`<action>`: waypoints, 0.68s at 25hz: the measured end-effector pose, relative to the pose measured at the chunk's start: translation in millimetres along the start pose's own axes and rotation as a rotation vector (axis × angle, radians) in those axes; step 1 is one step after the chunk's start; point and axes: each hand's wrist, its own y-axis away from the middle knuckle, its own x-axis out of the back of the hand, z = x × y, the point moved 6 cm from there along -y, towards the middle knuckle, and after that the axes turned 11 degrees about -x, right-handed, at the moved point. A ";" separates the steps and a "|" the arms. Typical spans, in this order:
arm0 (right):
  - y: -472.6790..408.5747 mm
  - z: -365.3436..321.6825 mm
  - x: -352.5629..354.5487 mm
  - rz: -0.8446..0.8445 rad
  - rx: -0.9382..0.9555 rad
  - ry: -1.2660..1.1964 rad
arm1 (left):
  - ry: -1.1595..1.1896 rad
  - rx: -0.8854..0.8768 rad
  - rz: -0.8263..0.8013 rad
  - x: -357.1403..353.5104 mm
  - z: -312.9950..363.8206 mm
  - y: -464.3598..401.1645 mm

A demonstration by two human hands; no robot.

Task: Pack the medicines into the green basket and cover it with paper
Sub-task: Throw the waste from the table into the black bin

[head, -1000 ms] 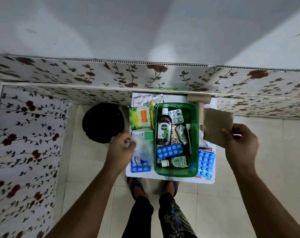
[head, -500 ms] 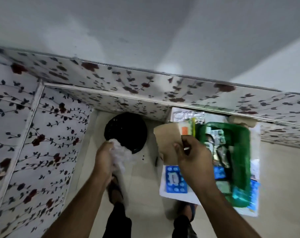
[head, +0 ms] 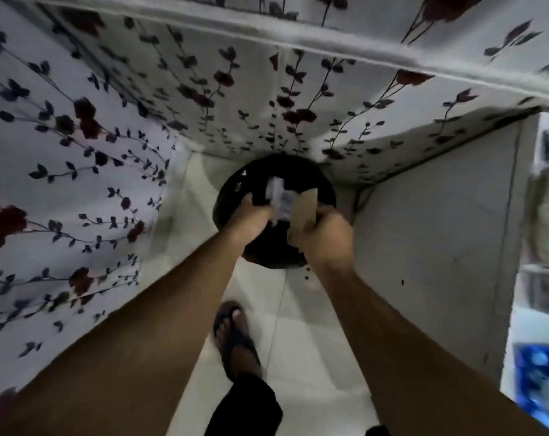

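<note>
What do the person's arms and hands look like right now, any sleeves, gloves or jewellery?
Both forearms are bare right up to the bottom edge of the head view, with no sleeve showing. The left hand and right hand wear no gloves, and no watch, bracelet or ring can be seen, though motion blur could hide something small. Nothing is marked or taped on either arm.
</note>
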 end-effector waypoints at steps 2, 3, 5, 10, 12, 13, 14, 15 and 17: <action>-7.9 3.8 -16.9 -0.034 -0.001 0.030 | -0.015 -0.001 0.011 12.5 -12.3 -7.4; -5.1 5.0 -18.3 -0.037 -0.011 0.041 | -0.023 0.007 0.027 19.5 -18.3 -4.0; 6.8 9.3 -15.4 -0.050 -0.015 0.062 | -0.024 0.034 0.050 31.1 -31.2 8.2; 58.3 10.6 43.7 -0.062 0.002 0.011 | 0.036 -0.011 0.096 36.1 -3.9 81.4; 96.2 -2.8 93.0 -0.043 0.091 0.028 | 0.041 -0.081 0.123 30.2 29.4 129.3; 116.6 -7.5 126.5 -0.011 0.150 0.038 | 0.039 -0.110 0.120 22.3 48.8 155.8; 138.5 -6.0 164.5 0.024 0.191 0.033 | 0.033 -0.131 0.111 8.5 70.1 185.1; 160.3 -4.8 195.5 0.049 0.233 0.006 | 0.021 -0.144 0.113 -0.4 85.6 210.3; 194.7 7.8 254.9 0.075 0.304 -0.073 | 0.012 -0.177 0.118 -20.3 115.4 256.4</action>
